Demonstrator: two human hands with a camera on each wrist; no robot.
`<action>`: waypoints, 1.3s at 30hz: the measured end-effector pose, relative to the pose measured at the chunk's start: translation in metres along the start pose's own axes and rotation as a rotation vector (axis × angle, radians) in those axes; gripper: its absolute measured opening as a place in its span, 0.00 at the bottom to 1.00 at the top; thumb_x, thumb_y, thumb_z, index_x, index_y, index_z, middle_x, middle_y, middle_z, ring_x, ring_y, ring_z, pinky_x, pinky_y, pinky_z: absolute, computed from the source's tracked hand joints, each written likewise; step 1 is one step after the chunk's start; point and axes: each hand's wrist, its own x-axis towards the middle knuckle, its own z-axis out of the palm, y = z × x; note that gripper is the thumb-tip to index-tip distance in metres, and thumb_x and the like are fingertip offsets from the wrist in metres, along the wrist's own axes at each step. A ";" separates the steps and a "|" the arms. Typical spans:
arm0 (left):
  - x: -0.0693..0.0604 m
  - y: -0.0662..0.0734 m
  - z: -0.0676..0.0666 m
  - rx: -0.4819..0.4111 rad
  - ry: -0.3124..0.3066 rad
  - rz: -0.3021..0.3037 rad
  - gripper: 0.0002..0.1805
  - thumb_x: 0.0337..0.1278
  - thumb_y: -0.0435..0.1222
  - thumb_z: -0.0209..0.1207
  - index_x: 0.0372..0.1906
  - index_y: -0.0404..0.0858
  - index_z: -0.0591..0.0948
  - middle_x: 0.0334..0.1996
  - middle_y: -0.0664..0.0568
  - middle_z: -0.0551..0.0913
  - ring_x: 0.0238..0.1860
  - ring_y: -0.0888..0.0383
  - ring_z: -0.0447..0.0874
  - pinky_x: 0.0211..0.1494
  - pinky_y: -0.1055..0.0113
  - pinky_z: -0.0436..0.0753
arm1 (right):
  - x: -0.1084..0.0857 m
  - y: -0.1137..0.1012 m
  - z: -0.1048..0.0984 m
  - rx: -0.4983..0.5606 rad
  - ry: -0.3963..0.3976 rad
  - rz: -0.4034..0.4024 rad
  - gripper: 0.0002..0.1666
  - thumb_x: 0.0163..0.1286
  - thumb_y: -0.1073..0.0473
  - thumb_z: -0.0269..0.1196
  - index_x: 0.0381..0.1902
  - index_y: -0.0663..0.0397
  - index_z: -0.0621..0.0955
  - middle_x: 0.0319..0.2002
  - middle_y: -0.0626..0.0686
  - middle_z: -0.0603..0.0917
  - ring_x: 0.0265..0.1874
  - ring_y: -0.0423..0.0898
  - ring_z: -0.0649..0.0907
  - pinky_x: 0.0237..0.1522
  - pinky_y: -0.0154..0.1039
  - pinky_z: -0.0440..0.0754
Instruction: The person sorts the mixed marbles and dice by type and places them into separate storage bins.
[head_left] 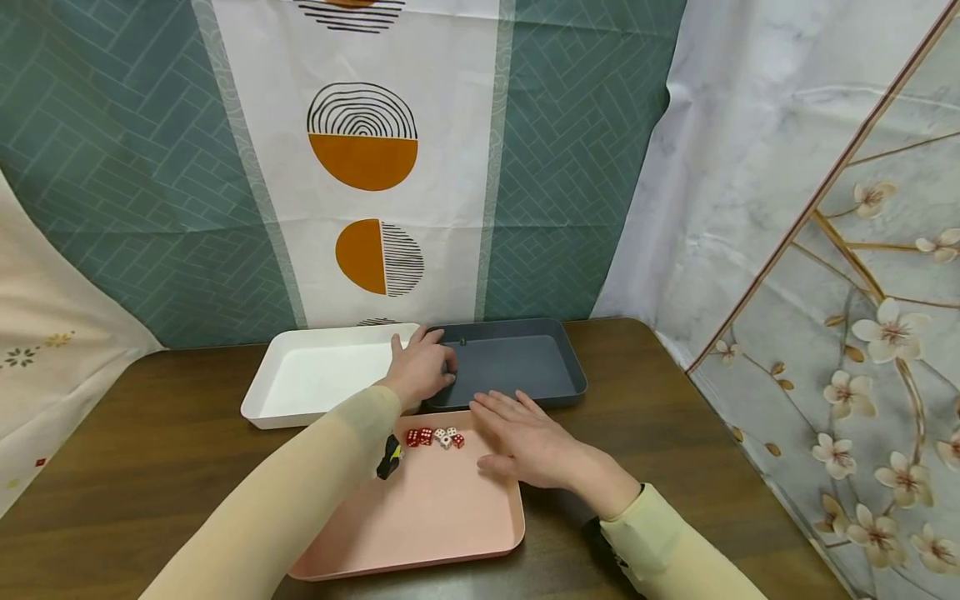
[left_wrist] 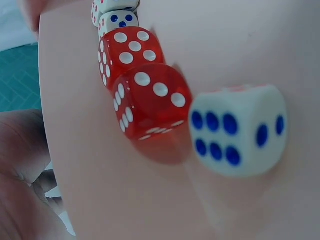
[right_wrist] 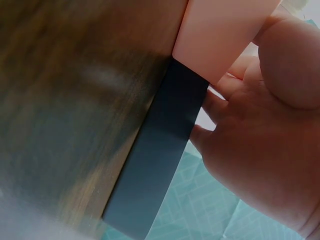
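Note:
My left hand (head_left: pixel 422 365) is over the adjoining edges of a white tray (head_left: pixel 273 375) and a dark grey tray (head_left: pixel 566 367), back up, fingers bent. What its fingertips touch is hidden in the head view. My right hand (head_left: pixel 528 442) is palm down over the right edge of a pink tray (head_left: pixel 431 517), its fingers fairly straight and nothing held. Between the hands, near the pink tray's far side, sit red dice (head_left: pixel 426 436) and white dice (head_left: pixel 446 442). The left wrist view shows a white die with blue pips (left_wrist: pixel 237 131) beside a red die (left_wrist: pixel 152 102).
The white and dark trays stand side by side behind the pink one, on a brown wooden table (head_left: pixel 652 433). A tiny item (head_left: pixel 462 341) lies near the dark tray's far edge. A patterned green and white curtain (head_left: pixel 577 167) hangs behind.

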 end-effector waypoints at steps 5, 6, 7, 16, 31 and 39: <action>0.001 0.001 0.001 0.005 -0.002 -0.005 0.02 0.70 0.42 0.75 0.43 0.51 0.92 0.83 0.41 0.69 0.87 0.35 0.52 0.80 0.19 0.46 | 0.000 0.000 0.000 -0.004 -0.001 0.004 0.50 0.82 0.40 0.68 0.89 0.54 0.62 0.88 0.54 0.61 0.88 0.54 0.56 0.87 0.59 0.43; 0.001 0.001 0.001 0.006 0.000 -0.004 0.02 0.70 0.42 0.75 0.42 0.50 0.92 0.83 0.41 0.69 0.87 0.35 0.53 0.80 0.19 0.46 | 0.000 0.000 0.000 -0.005 0.000 0.004 0.50 0.82 0.41 0.68 0.89 0.54 0.62 0.88 0.54 0.61 0.88 0.54 0.56 0.87 0.59 0.43; 0.001 0.001 0.001 0.005 -0.002 -0.005 0.02 0.70 0.42 0.75 0.43 0.51 0.92 0.83 0.41 0.69 0.87 0.35 0.53 0.80 0.20 0.46 | 0.001 0.000 0.000 -0.006 0.001 0.003 0.50 0.82 0.41 0.68 0.89 0.54 0.62 0.88 0.54 0.61 0.88 0.54 0.56 0.87 0.59 0.43; -0.005 0.002 -0.010 0.013 0.021 0.012 0.04 0.71 0.41 0.74 0.46 0.51 0.93 0.82 0.40 0.70 0.86 0.33 0.55 0.80 0.19 0.46 | 0.000 0.001 0.001 -0.003 0.013 -0.013 0.50 0.81 0.41 0.69 0.88 0.56 0.63 0.87 0.55 0.62 0.88 0.55 0.58 0.87 0.60 0.45; -0.030 -0.017 -0.042 0.000 0.055 0.013 0.14 0.74 0.42 0.72 0.58 0.44 0.92 0.83 0.38 0.67 0.87 0.32 0.53 0.79 0.18 0.46 | 0.000 0.000 0.000 0.013 0.016 -0.003 0.49 0.81 0.43 0.70 0.88 0.54 0.64 0.87 0.54 0.62 0.88 0.55 0.57 0.87 0.60 0.45; -0.048 -0.024 -0.053 -0.026 0.096 0.037 0.14 0.77 0.43 0.69 0.59 0.44 0.92 0.83 0.37 0.67 0.87 0.32 0.53 0.80 0.19 0.46 | 0.000 0.000 0.000 0.002 0.020 -0.008 0.49 0.81 0.42 0.70 0.88 0.56 0.64 0.87 0.56 0.63 0.87 0.56 0.58 0.86 0.62 0.47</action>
